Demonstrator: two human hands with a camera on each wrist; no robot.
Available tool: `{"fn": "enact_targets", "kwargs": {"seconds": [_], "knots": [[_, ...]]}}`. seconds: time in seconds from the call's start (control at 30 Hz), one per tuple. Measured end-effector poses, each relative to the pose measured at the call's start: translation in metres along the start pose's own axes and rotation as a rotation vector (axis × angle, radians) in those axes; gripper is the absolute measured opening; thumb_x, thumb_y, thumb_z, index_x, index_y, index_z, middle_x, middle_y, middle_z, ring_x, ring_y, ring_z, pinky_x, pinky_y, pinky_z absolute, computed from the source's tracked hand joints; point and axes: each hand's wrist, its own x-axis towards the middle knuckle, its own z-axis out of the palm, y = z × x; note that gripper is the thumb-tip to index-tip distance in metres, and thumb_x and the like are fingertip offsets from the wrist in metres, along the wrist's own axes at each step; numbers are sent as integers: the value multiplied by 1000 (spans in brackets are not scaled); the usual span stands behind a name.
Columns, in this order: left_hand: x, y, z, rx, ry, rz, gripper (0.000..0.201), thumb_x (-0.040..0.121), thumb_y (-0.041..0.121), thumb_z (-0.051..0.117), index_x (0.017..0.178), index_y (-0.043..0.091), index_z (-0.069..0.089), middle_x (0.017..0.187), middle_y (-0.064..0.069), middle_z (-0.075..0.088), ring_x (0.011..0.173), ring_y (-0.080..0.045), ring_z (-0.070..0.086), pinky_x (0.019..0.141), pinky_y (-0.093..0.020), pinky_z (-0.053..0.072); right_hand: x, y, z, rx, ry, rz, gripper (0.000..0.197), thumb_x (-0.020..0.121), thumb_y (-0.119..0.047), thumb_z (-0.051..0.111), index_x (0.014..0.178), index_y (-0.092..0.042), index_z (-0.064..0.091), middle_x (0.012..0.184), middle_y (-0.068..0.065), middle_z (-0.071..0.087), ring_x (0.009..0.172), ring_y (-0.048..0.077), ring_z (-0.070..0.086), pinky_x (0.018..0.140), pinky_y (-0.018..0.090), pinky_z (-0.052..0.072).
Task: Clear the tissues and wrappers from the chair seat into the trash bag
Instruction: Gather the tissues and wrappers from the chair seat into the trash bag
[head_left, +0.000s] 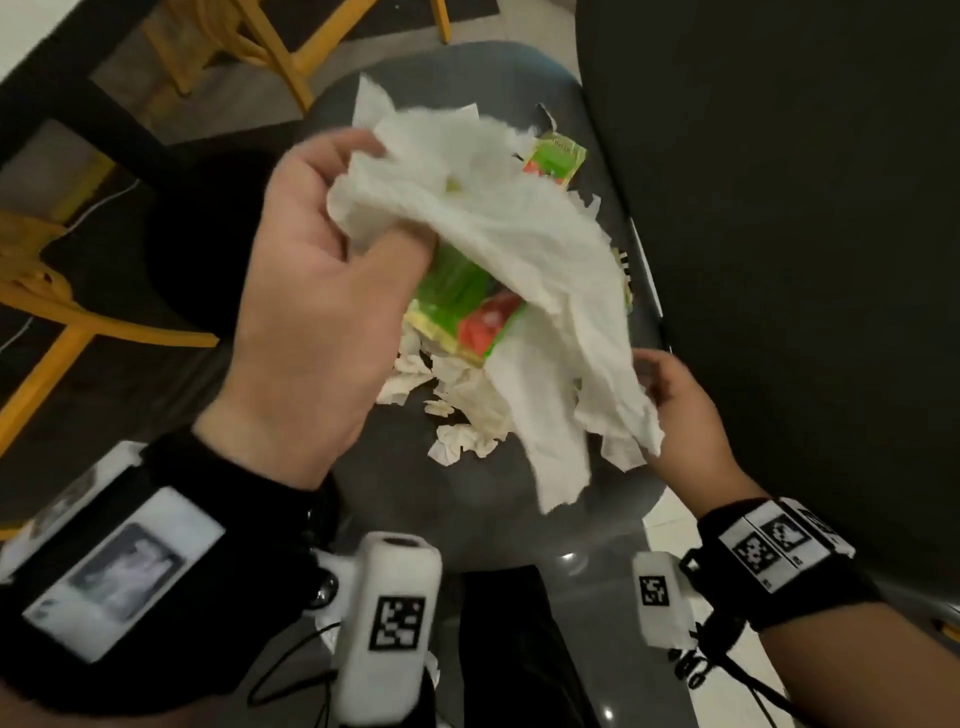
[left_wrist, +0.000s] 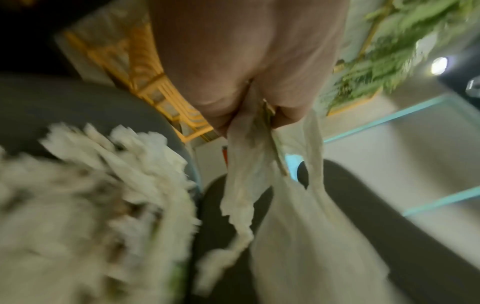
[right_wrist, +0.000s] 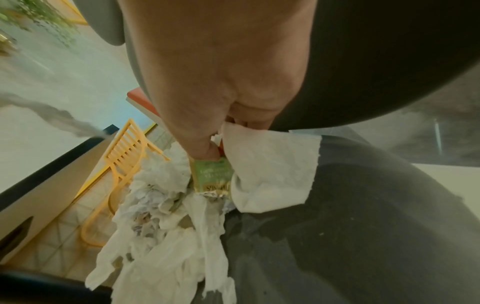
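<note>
My left hand (head_left: 374, 202) is raised over the grey chair seat (head_left: 467, 499). It grips a bunch of white tissues (head_left: 493, 223) together with a green and red wrapper (head_left: 462, 306). The close wrist view shows a thumb pressing that green wrapper (right_wrist: 211, 174) against the crumpled tissues (right_wrist: 168, 216). My right hand (head_left: 654, 374) is at the seat's right edge beside the black trash bag (head_left: 779, 208), with its fingers pinching a hanging strip of tissue (left_wrist: 244, 164). Torn tissue scraps (head_left: 457, 415) and a second green wrapper (head_left: 556, 161) lie on the seat.
Yellow chairs (head_left: 78, 312) stand to the left and beyond the seat, near a dark table edge (head_left: 78, 88). The trash bag fills the whole right side. My dark trouser leg (head_left: 514, 649) is below the seat's front edge.
</note>
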Motion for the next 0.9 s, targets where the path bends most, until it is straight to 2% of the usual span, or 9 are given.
{"fn": "enact_targets", "kwargs": {"seconds": [0.1,0.27,0.33,0.4,0.47,0.53,0.63,0.8,0.9], "knots": [[-8,-54,-23,364,54,-106,46,91,6,61,133,22,50,123,6,64,113,-5,63,100,-30,51,-2,9,7,-67,-10,17,46,87,-15,69,126,-34,55,107,-12,62,90,-6,59,72,10,43],[-35,-155,-55,905,-46,-340,49,95,13,53,144,18,49,134,-3,47,122,-12,47,100,-13,28,-4,21,25,-100,-15,-8,41,88,-14,63,125,-31,58,104,-12,62,91,0,61,70,10,41],[-46,-181,-62,994,-89,-350,48,95,11,52,142,16,52,134,-5,42,125,-21,46,104,-18,31,-3,27,33,-135,-25,-11,39,88,-15,61,122,-33,60,110,-6,64,95,7,63,73,16,45],[-56,-198,-64,1127,-134,-342,48,92,16,55,140,21,53,144,-6,35,128,-29,40,110,-34,37,-1,31,40,-187,-21,-41,37,88,-14,59,121,-31,62,114,-2,62,94,6,61,79,16,45],[-64,-208,-62,1248,-185,-353,55,89,37,59,142,29,47,158,-6,22,134,-33,29,112,-45,32,1,33,46,-245,-30,-106,34,90,-9,55,118,-25,65,109,1,59,83,-1,53,75,3,36],[-70,-216,-58,1319,-229,-365,72,83,65,56,144,32,39,161,-5,18,137,-32,23,113,-50,26,4,35,50,-305,-40,-192,31,91,-6,52,115,-20,66,103,5,56,83,2,46,73,6,32],[-71,-224,-57,1371,-225,-321,85,76,79,54,142,27,41,149,-4,36,133,-31,29,110,-49,29,5,35,56,-311,-49,-247,30,92,-3,49,115,-14,65,101,7,52,86,2,44,77,11,31],[-57,-217,-68,1035,-282,-294,30,85,34,68,107,17,57,105,-2,59,104,-30,53,88,-42,46,3,31,55,-306,-40,-195,31,93,-3,48,118,-12,64,104,4,51,91,8,48,79,14,31],[-51,-195,-76,830,-193,-207,15,76,32,62,78,23,51,91,2,54,93,-28,54,81,-43,49,4,28,54,-319,-36,-168,31,93,-4,49,119,-11,63,105,3,51,95,10,48,84,17,32]]}}
